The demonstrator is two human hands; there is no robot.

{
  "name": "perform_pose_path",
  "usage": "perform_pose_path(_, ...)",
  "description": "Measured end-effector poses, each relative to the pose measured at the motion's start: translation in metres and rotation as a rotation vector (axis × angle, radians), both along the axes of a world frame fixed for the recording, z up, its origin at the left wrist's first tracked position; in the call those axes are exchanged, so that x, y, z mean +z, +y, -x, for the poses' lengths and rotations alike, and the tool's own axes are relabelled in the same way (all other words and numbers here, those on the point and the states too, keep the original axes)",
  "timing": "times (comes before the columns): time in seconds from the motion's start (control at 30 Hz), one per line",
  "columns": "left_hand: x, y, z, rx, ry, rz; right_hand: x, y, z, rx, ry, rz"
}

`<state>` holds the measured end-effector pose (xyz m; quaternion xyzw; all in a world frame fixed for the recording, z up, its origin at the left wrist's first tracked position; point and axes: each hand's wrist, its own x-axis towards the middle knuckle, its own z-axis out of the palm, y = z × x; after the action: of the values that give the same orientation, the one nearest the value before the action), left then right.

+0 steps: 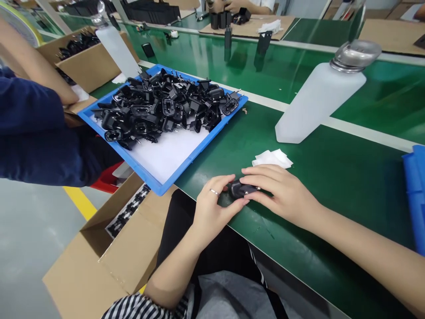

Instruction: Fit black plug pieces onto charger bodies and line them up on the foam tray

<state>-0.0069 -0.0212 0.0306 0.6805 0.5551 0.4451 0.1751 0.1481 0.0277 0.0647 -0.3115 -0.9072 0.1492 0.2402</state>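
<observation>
While in the grip of both half-curled hands (pixel 212 208) (pixel 282 190), black plug (pixel 237 189), long axis left-to-right, pins (pixel 258 188) rightward

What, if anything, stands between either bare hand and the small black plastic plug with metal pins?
Nothing visible: the left hand and the right hand both have fingers on the small black plastic plug. The thin white sheets lie on the glossy green tabletop just beyond the right hand, not in between.

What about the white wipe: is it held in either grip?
No, the white wipe lies on the green table, while the left grip and right grip both hold a black plug.
</observation>
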Motion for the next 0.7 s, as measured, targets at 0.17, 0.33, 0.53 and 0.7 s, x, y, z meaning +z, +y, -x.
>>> perform_pose_path(0.17,0.001,-0.001,-0.001,-0.018,-0.045,-0.003,0.002,0.005,-0.005,-0.006,-0.089,0.095)
perform_pose_path(0.33,0.003,-0.001,-0.002,0.003,-0.057,0.037,0.003,0.012,-0.012,0.008,-0.156,0.098)
perform_pose_path(0.53,0.007,0.0,-0.002,-0.006,-0.059,0.062,0.003,0.012,-0.009,0.063,-0.132,0.12)
perform_pose_path(0.7,0.008,0.001,-0.002,0.003,-0.027,0.059,0.0,0.013,-0.01,0.038,-0.117,0.114)
